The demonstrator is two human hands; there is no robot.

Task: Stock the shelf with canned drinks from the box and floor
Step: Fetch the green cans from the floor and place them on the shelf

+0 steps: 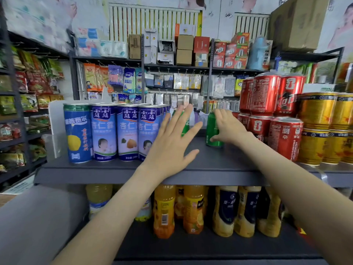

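Stocking is judged barely begun — green can gripped by right hand, left hand spread, shelf gap unfilled.

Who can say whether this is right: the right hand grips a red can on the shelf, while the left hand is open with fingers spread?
One error: the head view shows the right hand gripping a green can, not a red one, on the shelf. The left hand is open with fingers spread.
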